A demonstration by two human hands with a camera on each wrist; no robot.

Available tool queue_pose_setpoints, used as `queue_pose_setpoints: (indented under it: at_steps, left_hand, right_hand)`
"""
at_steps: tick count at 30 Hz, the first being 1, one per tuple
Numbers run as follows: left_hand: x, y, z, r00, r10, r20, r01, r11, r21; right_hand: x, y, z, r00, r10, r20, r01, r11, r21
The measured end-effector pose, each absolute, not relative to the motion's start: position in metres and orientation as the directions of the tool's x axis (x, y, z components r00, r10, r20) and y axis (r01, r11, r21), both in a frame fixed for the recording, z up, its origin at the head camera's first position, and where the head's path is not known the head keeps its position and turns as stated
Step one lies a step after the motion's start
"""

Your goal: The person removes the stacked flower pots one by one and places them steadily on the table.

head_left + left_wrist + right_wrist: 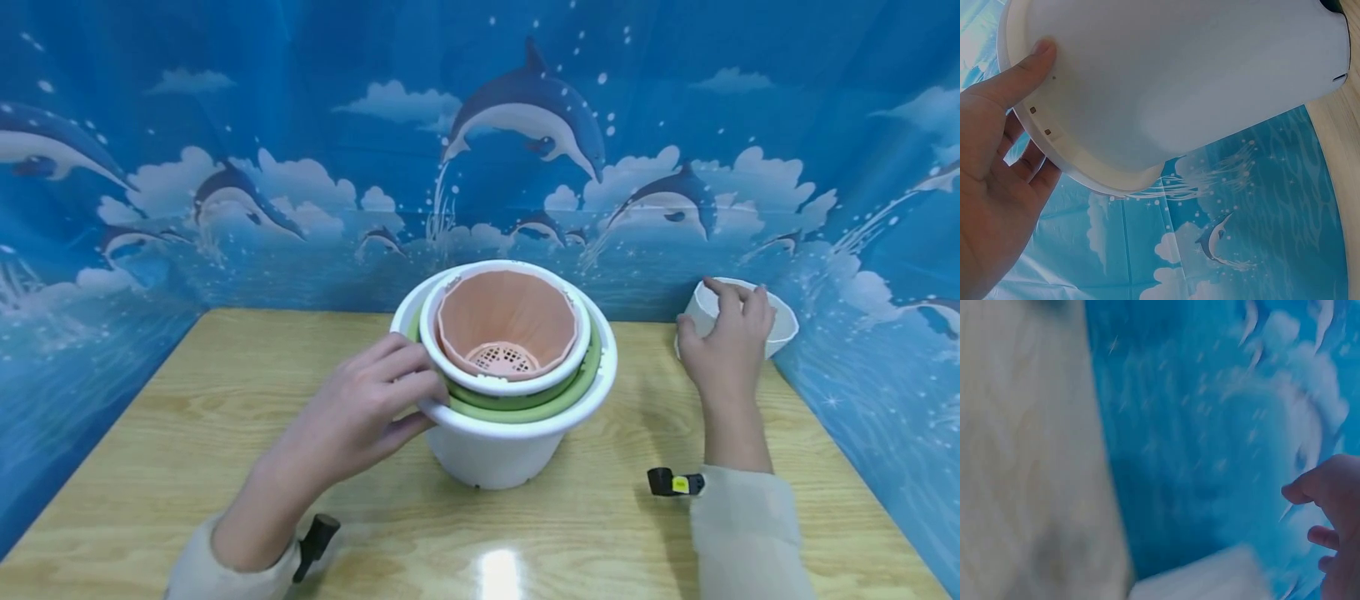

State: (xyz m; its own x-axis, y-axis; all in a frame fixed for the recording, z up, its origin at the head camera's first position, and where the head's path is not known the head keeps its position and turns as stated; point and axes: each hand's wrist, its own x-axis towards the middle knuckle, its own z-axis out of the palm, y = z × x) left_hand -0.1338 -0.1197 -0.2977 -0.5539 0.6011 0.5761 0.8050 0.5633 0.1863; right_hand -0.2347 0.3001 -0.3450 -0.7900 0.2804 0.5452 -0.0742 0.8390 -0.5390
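Note:
A large white flower pot [491, 458] stands upright on the table in the middle of the head view. Nested inside it are a green pot [528, 408], a smaller white pot [498, 385] and a pinkish pot [517, 308] with a perforated bottom. My left hand [367, 408] grips the large pot's rim at its left side; in the left wrist view the thumb lies on its outer wall. At the far right, my right hand [727, 342] is over a small white pot [782, 327]. The right wrist view shows that hand's fingers apart from the pot, loosely bent.
The wooden table [225, 392] ends at a blue dolphin-print curtain [337, 192] at the back and sides. The small white pot is beside the curtain at the back right corner. A black wrist-camera mount [675, 482] juts from the right sleeve.

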Motion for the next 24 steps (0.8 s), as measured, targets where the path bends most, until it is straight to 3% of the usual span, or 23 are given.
queue_pose_setpoints:
  at_steps: [6, 10, 24]
  left_hand:
    - [-0.133, -0.120, -0.298, -0.555, 0.600, 0.577, 0.804, 0.564, 0.188]
    - [-0.134, -0.120, -0.298, -0.554, 0.598, 0.578, 0.805, 0.563, 0.189]
    - [-0.134, -0.121, -0.298, -0.556, 0.603, 0.572, 0.805, 0.561, 0.191]
  right_hand:
    - [-0.219, 0.253, -0.314, -0.679, 0.069, 0.731, -0.440, 0.758, -0.481]
    - [-0.204, 0.226, -0.297, -0.617, -0.067, 0.784, -0.625, 0.647, -0.437]
    - [-0.159, 0.174, -0.277, -0.431, -0.492, 0.756, -0.895, 0.337, -0.291]
